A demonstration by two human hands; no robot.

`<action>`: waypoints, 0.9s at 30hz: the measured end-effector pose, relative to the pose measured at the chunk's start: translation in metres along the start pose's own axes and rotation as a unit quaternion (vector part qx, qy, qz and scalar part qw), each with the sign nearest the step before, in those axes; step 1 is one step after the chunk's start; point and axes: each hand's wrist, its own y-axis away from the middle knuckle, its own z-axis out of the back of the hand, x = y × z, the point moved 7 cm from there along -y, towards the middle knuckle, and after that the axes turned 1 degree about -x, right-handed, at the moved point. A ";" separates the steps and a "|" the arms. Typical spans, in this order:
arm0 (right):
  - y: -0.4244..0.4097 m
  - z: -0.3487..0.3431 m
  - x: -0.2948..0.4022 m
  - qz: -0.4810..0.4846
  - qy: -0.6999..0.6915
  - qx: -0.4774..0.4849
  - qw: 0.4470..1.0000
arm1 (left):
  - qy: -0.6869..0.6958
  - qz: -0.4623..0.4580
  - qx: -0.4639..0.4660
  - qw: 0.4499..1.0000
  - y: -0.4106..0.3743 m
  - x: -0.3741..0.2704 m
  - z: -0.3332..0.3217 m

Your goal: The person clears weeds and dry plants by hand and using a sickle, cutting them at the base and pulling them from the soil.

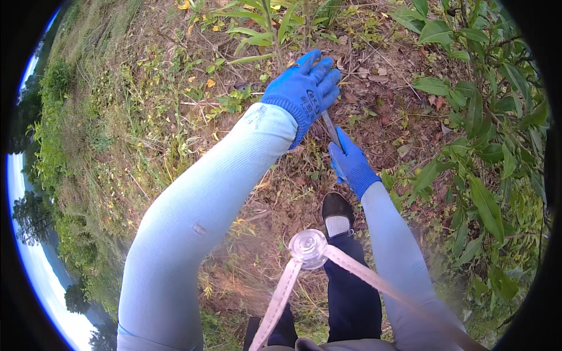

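My left hand, in a blue coated work glove, is stretched over the ground beside the stem of a leafy plant. Its back faces the camera and its fingers point up and right; whether the palm holds something is hidden. My right hand, also in a blue glove, grips a narrow metal tool lower down and to the right. The tool's far end runs under my left hand, so its kind cannot be told. Dry stalks and bare reddish soil lie around both hands.
A leafy shrub fills the right side, close to my right forearm. My shoe stands on the soil below the hands. Weeds and dry grass cover the slope at left. A pale strap with a clear round toggle hangs before the camera.
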 end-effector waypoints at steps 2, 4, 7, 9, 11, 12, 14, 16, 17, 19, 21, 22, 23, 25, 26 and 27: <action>-0.007 -0.019 0.006 0.034 0.009 0.031 0.999 | -0.061 0.134 -0.011 0.989 0.001 0.049 -0.067; -0.013 0.007 -0.006 0.114 0.062 -0.017 0.991 | -0.192 0.125 0.096 0.969 -0.016 0.059 -0.055; 0.018 0.002 -0.032 0.117 0.114 -0.038 0.986 | -0.005 0.167 0.266 0.949 0.016 0.063 -0.071; 0.083 0.007 -0.024 -0.016 0.165 -0.025 0.986 | 0.143 0.232 0.337 0.901 0.062 0.056 -0.111; 0.135 0.023 -0.064 0.097 0.207 -0.015 0.973 | 0.290 0.259 0.358 0.849 0.130 0.016 -0.163; 0.158 0.030 -0.087 0.124 0.211 -0.001 0.970 | 0.293 0.262 0.308 0.866 0.161 -0.009 -0.162; 0.166 0.051 -0.099 0.019 0.097 -0.070 0.993 | 0.366 0.303 0.288 0.831 0.217 -0.069 -0.178; 0.179 0.062 -0.109 -0.088 -0.021 -0.136 0.987 | 0.419 0.341 0.244 0.806 0.261 -0.136 -0.176; 0.166 0.059 -0.095 -0.048 -0.012 -0.128 0.991 | 0.433 0.359 0.191 0.805 0.269 -0.154 -0.168; 0.127 0.049 -0.061 0.076 0.107 -0.123 0.984 | 0.430 0.371 0.167 0.806 0.250 -0.171 -0.139; 0.092 0.015 -0.025 0.175 0.237 -0.098 0.950 | 0.402 0.362 0.151 0.828 0.225 -0.170 -0.126; 0.081 -0.001 -0.009 0.189 0.263 -0.081 0.943 | 0.376 0.353 0.124 0.848 0.206 -0.161 -0.117; 0.071 -0.008 -0.011 0.167 0.300 -0.072 0.936 | 0.357 0.345 0.140 0.857 0.181 -0.147 -0.111; 0.051 -0.018 -0.031 0.119 0.369 -0.050 0.920 | 0.263 0.337 0.105 0.898 0.142 -0.119 -0.117; 0.056 -0.020 -0.036 0.084 0.365 -0.028 0.927 | 0.243 0.338 0.154 0.896 0.127 -0.102 -0.122; 0.063 -0.022 -0.045 0.110 0.352 -0.020 0.929 | 0.177 0.346 0.145 0.910 0.122 -0.090 -0.141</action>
